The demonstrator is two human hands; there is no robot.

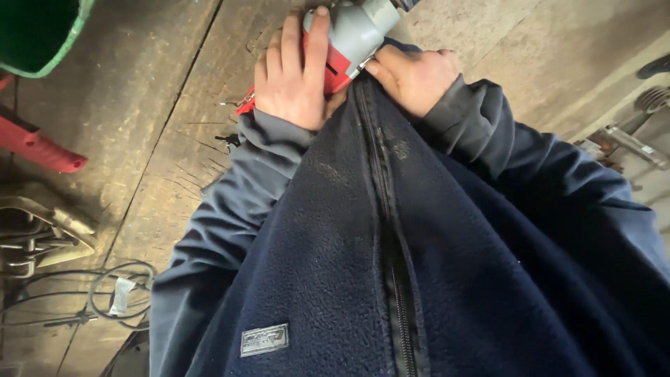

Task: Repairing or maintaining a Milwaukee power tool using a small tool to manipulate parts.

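Red-and-grey power tool (349, 38) slants up-right; left hand (293, 73) wraps it; right hand (415, 77) pinches its side.

Worn, dusty wooden plank floor (160, 139) with dark seams, bearing a green container rim (49, 63), red bar (42, 148), and coiled wire (118, 293).

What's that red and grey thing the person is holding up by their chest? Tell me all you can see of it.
The power tool has a red body with a grey, rounded front housing that looks like metal or hard plastic; its tip runs out of the picture at the top. It is held close against the dark blue fleece jacket, just above the zip. The left hand wraps its red side, fingers along the casing; the right hand touches it from the other side.
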